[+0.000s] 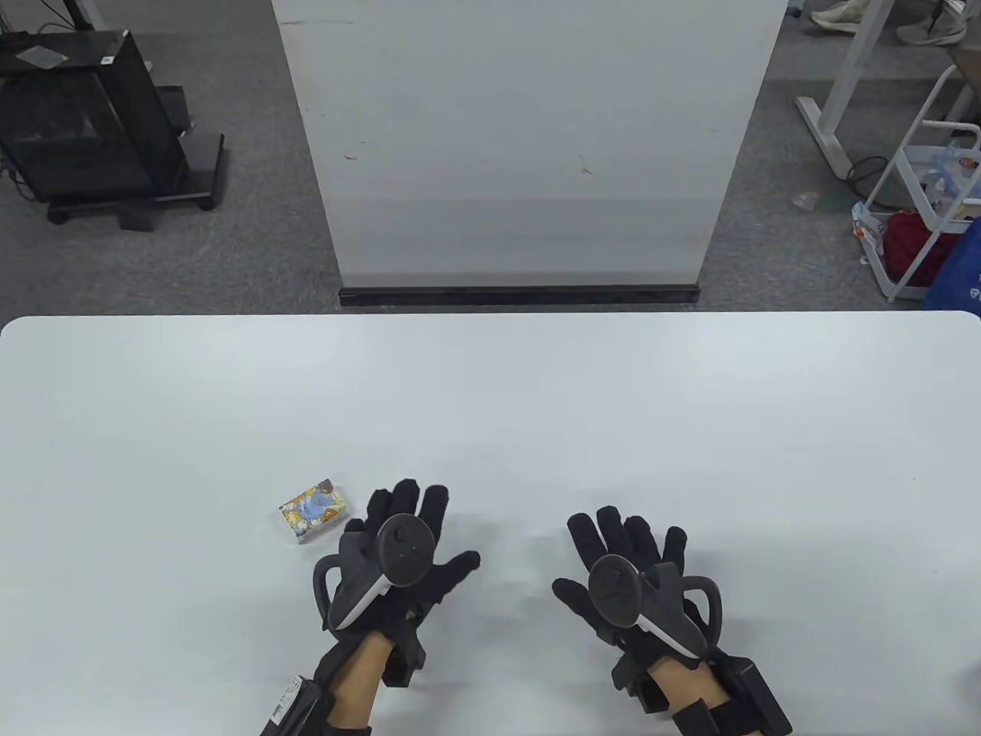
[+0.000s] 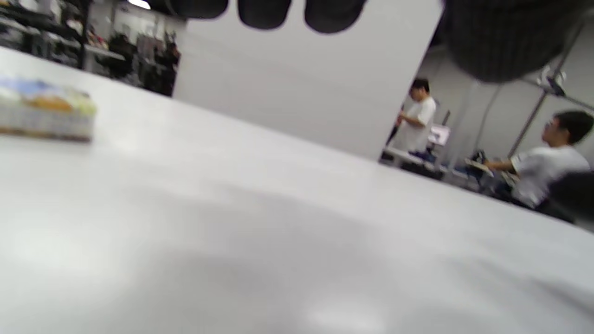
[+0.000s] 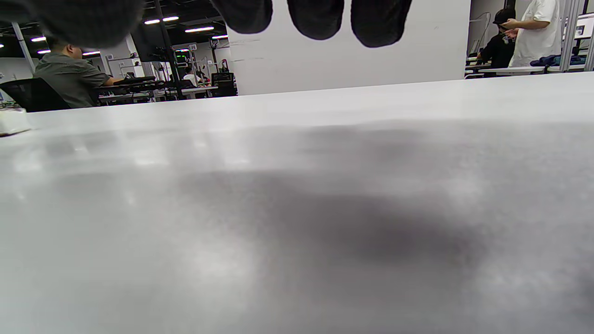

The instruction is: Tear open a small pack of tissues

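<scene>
A small tissue pack (image 1: 313,510) with a colourful cartoon print lies flat on the white table (image 1: 490,399), near the front left. My left hand (image 1: 414,529) is spread open, palm down, just right of the pack and apart from it, holding nothing. In the left wrist view the pack (image 2: 44,111) shows blurred at the left edge, with my fingertips (image 2: 264,11) hanging above the table. My right hand (image 1: 625,548) is also spread open, palm down, further right and empty. In the right wrist view its fingertips (image 3: 315,18) hover over the bare table.
A tall white partition panel (image 1: 529,146) stands beyond the table's far edge. A black cabinet (image 1: 84,123) is on the floor at the far left, and a white cart (image 1: 931,207) at the far right. People sit at desks in the background of both wrist views.
</scene>
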Available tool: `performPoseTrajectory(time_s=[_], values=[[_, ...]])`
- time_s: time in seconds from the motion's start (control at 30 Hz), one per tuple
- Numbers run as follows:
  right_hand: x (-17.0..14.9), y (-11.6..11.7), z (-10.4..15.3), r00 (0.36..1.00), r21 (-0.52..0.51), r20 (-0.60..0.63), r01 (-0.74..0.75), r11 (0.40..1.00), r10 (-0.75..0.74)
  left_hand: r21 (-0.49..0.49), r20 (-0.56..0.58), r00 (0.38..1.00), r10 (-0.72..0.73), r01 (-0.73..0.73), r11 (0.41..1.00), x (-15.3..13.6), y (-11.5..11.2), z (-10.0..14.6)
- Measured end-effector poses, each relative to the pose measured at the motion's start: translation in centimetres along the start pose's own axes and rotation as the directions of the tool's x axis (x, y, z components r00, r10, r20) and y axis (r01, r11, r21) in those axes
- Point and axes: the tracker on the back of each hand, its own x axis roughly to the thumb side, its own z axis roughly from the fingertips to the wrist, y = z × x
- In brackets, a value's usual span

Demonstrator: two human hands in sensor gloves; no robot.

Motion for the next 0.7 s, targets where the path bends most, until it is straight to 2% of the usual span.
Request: performPoseTrajectory(time_s=[0.07, 0.17, 0.2, 0.27, 0.4, 0.53, 0.7], values=[[0.0, 0.0, 0.1, 1.0, 0.005, 0.006, -0.011, 1.0, 0.011, 0.029, -0.072, 0.997, 0.017, -0.015, 0.999, -1.7, 1.0, -0.8], [-0.2, -0.3, 0.0, 1.0, 0.006, 0.001, 0.01, 1.0, -0.01, 0.054, -0.191, 0.979, 0.066, -0.057, 0.997, -4.8, 1.2, -1.6], [-0.2, -0.3, 0.0, 1.0, 0.008, -0.002, 0.016, 1.0, -0.016, 0.027, -0.233, 0.97, 0.063, -0.058, 0.998, -5.8, 1.3, -1.8], [-0.2, -0.2, -0.1, 1.0, 0.013, -0.001, 0.01, 1.0, -0.01, 0.063, -0.299, 0.952, 0.067, -0.05, 0.997, -7.7, 1.5, -2.0], [0.2, 0.0, 0.0, 1.0, 0.026, 0.013, -0.004, 1.0, 0.004, 0.018, -0.435, 0.9, -0.028, 0.04, 0.999, -10.8, 0.8, -2.1], [0.4, -0.1, 0.2, 1.0, 0.026, 0.022, -0.001, 1.0, 0.001, -0.009, -0.497, 0.868, -0.012, 0.009, 1.0, -12.8, 0.2, -2.7], [0.4, -0.1, 0.2, 1.0, 0.028, 0.028, 0.0, 1.0, -0.001, -0.14, -0.518, 0.85, -0.097, 0.028, 0.99, -13.9, -1.1, -3.4]])
